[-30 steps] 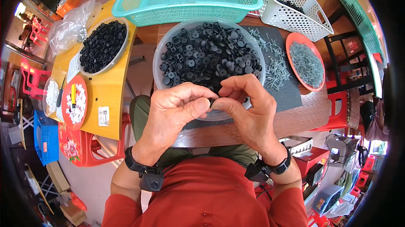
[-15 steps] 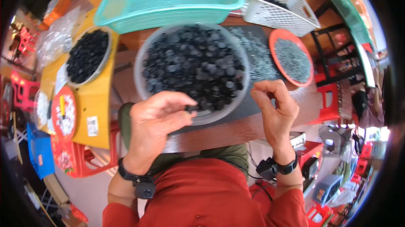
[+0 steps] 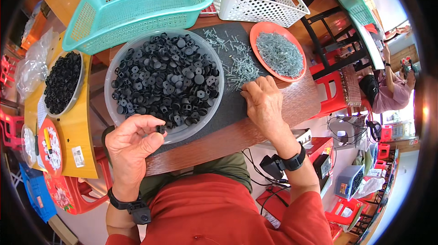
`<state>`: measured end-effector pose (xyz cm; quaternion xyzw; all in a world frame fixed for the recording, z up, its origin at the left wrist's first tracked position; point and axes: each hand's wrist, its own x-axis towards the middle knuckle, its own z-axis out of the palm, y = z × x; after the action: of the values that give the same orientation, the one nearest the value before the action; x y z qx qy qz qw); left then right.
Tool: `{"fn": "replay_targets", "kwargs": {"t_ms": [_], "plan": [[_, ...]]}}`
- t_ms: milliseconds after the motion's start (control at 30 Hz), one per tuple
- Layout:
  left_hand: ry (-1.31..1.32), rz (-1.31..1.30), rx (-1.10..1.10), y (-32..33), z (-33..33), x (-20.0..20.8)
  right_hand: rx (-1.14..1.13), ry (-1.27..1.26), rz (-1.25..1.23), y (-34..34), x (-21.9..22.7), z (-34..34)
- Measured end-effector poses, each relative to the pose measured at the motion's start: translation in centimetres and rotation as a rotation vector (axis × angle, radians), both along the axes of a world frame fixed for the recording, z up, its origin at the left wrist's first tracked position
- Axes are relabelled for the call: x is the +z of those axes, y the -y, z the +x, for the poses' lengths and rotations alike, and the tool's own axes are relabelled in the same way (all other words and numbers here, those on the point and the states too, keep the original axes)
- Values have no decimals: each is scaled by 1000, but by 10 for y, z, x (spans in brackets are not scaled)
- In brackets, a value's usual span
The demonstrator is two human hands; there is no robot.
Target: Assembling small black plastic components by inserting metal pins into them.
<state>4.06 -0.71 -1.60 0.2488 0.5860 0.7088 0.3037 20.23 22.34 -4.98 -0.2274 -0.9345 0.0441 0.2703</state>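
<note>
My left hand (image 3: 130,144) is at the near left edge of a clear round tub (image 3: 220,103). Thumb and forefinger pinch a small black plastic part (image 3: 160,129). The tub is heaped with similar black parts (image 3: 166,78), some of them round caps with a hole. On a dark mat (image 3: 230,103) to the tub's right lies a loose scatter of silver screws (image 3: 242,69). My right hand (image 3: 264,106) reaches to the near edge of these screws, fingers bent down and closed together against the mat. Whatever lies between those fingertips is hidden.
An orange plate (image 3: 253,51) of screws sits right of the mat. Behind the tub stand a green basket (image 3: 132,28) and a white basket (image 3: 228,8) with black parts. On a yellow table at left are another bowl (image 3: 78,87) of black parts and a red tray (image 3: 47,160).
My right hand has come down and inward, from raised beside the orange plate to the screws on the mat. My left hand still pinches the black part. The whole view has shifted and turned.
</note>
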Motion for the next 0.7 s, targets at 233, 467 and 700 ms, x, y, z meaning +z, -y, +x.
{"fn": "replay_targets", "kwargs": {"t_ms": [233, 467, 700], "plan": [[73, -14, -17, -3, 1, 6, 117, -54, -72, -3, 8, 2], [64, -21, -9, 0, 1, 5, 152, 18, -74, -6, 6, 0], [75, -15, -41, 5, -3, 5, 184, 47, -88, -10, 6, -6]]}}
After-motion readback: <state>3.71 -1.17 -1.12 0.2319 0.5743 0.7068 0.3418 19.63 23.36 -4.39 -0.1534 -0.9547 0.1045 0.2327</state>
